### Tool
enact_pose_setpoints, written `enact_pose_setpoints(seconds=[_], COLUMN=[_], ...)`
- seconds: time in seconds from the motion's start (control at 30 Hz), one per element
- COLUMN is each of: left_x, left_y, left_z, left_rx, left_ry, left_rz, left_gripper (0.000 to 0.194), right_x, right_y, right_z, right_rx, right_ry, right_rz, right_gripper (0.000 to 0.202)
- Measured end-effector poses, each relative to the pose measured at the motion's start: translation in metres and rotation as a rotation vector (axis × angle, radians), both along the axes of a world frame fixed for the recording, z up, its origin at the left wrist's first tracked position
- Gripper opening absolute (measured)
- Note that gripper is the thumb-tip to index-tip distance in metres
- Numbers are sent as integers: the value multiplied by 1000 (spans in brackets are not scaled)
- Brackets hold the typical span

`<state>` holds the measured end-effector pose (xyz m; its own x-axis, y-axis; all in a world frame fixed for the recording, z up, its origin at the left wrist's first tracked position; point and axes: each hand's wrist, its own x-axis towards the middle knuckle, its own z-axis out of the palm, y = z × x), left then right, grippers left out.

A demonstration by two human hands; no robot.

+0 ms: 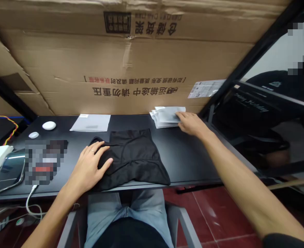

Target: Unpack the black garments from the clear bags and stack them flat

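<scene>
A black cloth (136,156) lies somewhat creased on the dark table, near its front edge. My left hand (91,165) rests on the cloth's left part with its fingers spread. At the back right, my right hand (189,122) touches the right end of a small stack of pale, translucent packets (167,116); its fingertips are bent over the top packet, and whether they pinch it is hard to tell. Another flat pale packet (91,123) lies alone at the back left, beyond my left hand.
Cardboard (141,62) stands behind the table (190,162). On the left are a white rounded case (49,125), a small white disc (33,135), a glossy phone-like device (11,170), a white box and a cable. A person in black is beyond the frame at right.
</scene>
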<state>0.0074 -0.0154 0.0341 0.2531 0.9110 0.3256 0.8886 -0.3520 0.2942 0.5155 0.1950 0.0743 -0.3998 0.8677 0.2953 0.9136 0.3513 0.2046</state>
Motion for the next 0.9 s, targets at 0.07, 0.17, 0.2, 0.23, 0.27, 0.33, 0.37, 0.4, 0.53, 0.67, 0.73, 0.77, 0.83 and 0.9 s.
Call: enact_pose_setpoints(seconds=[0.07, 0.17, 0.2, 0.23, 0.27, 0.33, 0.37, 0.4, 0.53, 0.67, 0.73, 0.77, 0.83, 0.9], left_x=[4, 15, 20, 27, 35, 51, 59, 66, 83, 78, 73, 71, 70, 71], left_y=[3, 7, 9, 10, 12, 15, 17, 19, 25, 24, 22, 22, 21, 22], left_z=[6, 18, 23, 28, 33, 42, 44, 45, 36, 17, 11, 9, 7, 7], left_rx=[45, 125, 168, 216, 265, 332, 348, 353, 314, 262, 259, 258, 256, 251], left_ry=[-60, -146, -172, -190, -197, -157, -113, -59, 142, 223, 212, 203, 193, 195], left_rz=[2, -6, -9, -17, -29, -74, -107, -144, -272, -296, -289, -287, -276, -260], left_gripper=[44, 44, 46, 49, 52, 55, 52, 47, 27, 24, 21, 20, 20, 19], right_x=[-5, -27, -39, -53, -69, -106, -125, -142, -185, -169, -148, -137, -120, -112], right_y=[-6, -30, -41, -54, -67, -95, -108, -120, -151, -156, -155, -156, -158, -161], right_z=[4, 11, 12, 13, 12, 7, 3, -2, -20, -30, -34, -36, -39, -41], right_rx=[29, 128, 168, 189, 194, 168, 145, 122, 85, 85, 120, 147, 187, 193], right_ry=[12, 74, 118, 160, 193, 243, 264, 290, 227, 149, 142, 137, 134, 143], right_rz=[-39, -61, -26, 48, 121, 249, 309, 354, 489, 611, 636, 641, 630, 614], right_gripper=[38, 41, 43, 44, 46, 45, 44, 43, 43, 42, 40, 36, 28, 23])
